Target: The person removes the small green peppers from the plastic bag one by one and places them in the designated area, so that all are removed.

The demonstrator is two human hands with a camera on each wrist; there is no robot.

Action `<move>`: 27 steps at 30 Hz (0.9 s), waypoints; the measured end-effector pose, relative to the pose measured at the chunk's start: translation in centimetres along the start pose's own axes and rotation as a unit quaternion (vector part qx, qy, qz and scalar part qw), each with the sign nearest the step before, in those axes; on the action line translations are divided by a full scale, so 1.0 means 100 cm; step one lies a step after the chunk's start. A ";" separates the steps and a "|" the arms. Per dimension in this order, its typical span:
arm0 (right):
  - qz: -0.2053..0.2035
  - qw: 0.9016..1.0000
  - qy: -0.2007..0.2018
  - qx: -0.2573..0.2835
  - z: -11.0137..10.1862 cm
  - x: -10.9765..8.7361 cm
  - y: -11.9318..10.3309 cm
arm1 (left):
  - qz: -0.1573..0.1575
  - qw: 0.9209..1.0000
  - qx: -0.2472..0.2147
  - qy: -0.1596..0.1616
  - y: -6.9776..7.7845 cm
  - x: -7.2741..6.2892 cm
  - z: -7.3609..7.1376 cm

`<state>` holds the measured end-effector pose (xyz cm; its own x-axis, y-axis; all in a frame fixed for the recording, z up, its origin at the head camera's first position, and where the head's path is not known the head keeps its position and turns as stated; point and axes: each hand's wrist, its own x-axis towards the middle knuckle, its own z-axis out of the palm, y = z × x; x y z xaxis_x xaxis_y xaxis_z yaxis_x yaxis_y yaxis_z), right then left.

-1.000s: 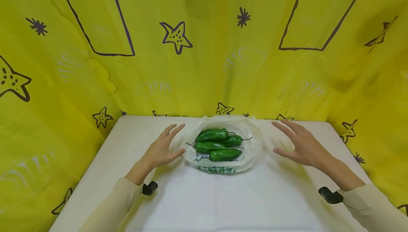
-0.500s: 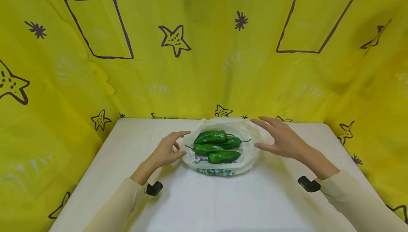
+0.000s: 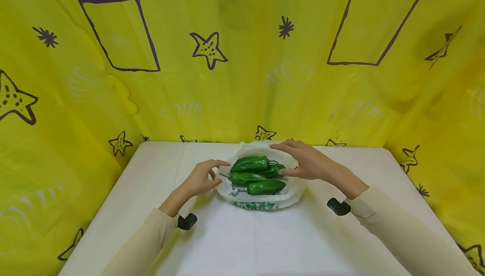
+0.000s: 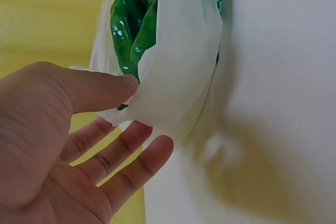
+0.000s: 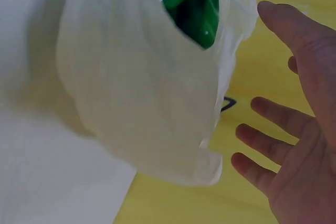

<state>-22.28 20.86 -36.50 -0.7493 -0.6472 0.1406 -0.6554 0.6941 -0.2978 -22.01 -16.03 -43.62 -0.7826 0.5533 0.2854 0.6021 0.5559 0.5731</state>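
Note:
Several glossy green peppers lie in a white plastic bag with its mouth rolled wide and a green leaf print on its front. My left hand is at the bag's left rim, fingers parted from the thumb. In the left wrist view the thumb overlaps the bag edge near a pepper's end, with the other fingers lower down. My right hand hovers over the bag's right side, thumb near the rightmost pepper. In the right wrist view its fingers are spread, with nothing between them.
The bag stands toward the back of a white-covered table. A yellow curtain with star drawings encloses the back and both sides. Each wrist carries a small black camera.
My right hand has moved left from beside the bag to over its right side. My left hand has shifted slightly right to the rim, its fingers bending more. The peppers stay put.

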 end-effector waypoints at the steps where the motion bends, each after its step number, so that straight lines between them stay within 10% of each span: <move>1: 0.001 1.000 -0.010 0.004 0.001 0.003 -0.002 | -0.005 1.000 0.001 -0.004 0.000 0.000 0.000; 14: 0.005 0.992 -0.110 0.063 0.019 0.052 -0.016 | -0.096 0.995 -0.030 -0.004 0.001 0.004 0.001; 27: 0.012 0.987 -0.121 0.109 0.046 0.076 -0.013 | -0.135 0.986 -0.102 0.005 0.005 0.006 0.001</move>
<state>-26.70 13.62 -39.37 -0.7027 -0.7057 -0.0903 -0.5817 0.6430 -0.4982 -22.16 -15.40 -43.25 -0.9116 0.3966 0.1082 0.3287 0.5450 0.7713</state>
